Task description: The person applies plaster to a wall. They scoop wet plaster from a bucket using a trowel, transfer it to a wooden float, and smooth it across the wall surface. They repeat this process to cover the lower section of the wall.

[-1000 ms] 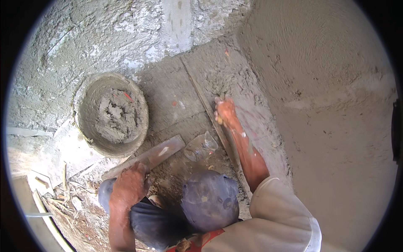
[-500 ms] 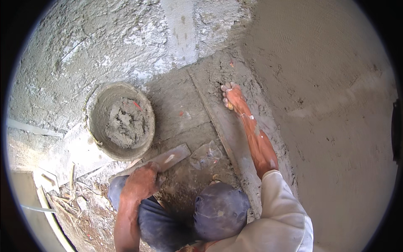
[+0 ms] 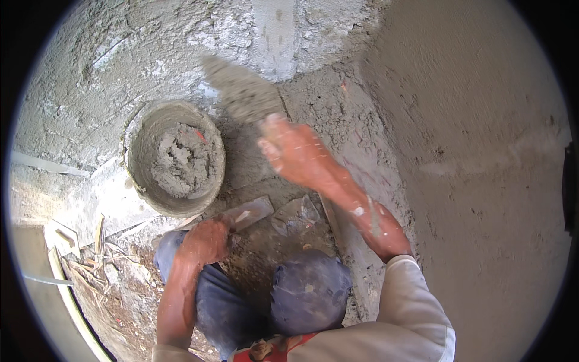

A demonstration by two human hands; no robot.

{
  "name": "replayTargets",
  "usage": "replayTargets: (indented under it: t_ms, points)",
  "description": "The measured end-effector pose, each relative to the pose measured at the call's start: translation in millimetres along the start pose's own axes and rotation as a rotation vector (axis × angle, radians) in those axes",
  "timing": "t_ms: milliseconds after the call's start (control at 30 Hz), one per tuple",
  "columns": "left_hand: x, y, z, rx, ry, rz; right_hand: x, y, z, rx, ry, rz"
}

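Note:
My right hand point(image 3: 291, 148) is closed round a trowel, whose handle it hides. Wet grey mortar seems to cover the blade of this trowel point(image 3: 241, 90), blurred by motion, to the right of a mortar-crusted bucket point(image 3: 218, 160). Inside the bucket sits a lumpy heap of mortar point(image 3: 181, 158) with a small red scrap on it. My left hand point(image 3: 206, 242) lies over my left knee, fingers curled round a flat, straight-edged plastering float point(image 3: 252, 212). The float's handle is hidden under the hand.
Rough mortar coats the wall point(image 3: 139, 54) ahead, crossed by a smoother pale strip point(image 3: 274, 42). Smooth grey plaster point(image 3: 482, 199) spans the right side. A crumpled clear plastic piece point(image 3: 295, 216) lies before my knees. Dry scraps point(image 3: 90, 277) litter the lower left.
My right hand has swung left from the mortar strip toward the bucket, and the loaded trowel blade now shows. My left hand stays on the float.

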State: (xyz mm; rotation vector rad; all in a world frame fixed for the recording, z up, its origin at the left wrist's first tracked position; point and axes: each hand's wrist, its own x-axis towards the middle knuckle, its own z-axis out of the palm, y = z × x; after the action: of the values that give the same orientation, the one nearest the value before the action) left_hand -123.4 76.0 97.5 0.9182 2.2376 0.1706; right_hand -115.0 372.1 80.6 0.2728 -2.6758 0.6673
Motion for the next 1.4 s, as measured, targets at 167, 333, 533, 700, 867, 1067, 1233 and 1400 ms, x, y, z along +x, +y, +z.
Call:
replayTargets:
  t_ms: [167, 333, 533, 700, 867, 1067, 1233, 1400]
  points:
    - [-10.6, -16.7, 5.5, 0.075, -0.029, -0.108, 20.7, -49.1, 2.9, 0.254, -0.352, 0.327]
    - [-29.4, -14.5, -1.9, -0.012, 0.059, -0.074, -110.5, 38.3, -27.9, 0.091, -0.248, 0.866]
    - [-35.9, -24.8, -2.7, 0.026, 0.034, -0.076, -267.4, -10.5, -61.9, 0.542, -0.228, 1.346]
    - [-12.3, -23.0, -1.3, 0.002, -0.009, -0.007, -253.9, -56.4, 43.2, 0.625, -0.215, 1.052]
    - [-11.7, -21.9, -0.9, -0.058, 0.043, 0.025, -103.8, -45.2, 128.5, 1.343, -0.213, 1.097]
    - [-34.4, -19.8, -8.0, -0.081, 0.086, -0.068, -5.9, 12.5, 180.3, 1.536, -0.141, 1.084]
    - [-41.3, -26.2, -8.1, -0.152, 0.133, -0.059, -43.8, 52.0, 147.8, 1.593, 0.167, 1.197]
    - [-22.9, -31.6, -1.8, -0.143, 0.114, 0.014, -99.8, 2.5, 161.3, 0.795, 0.151, 0.934]
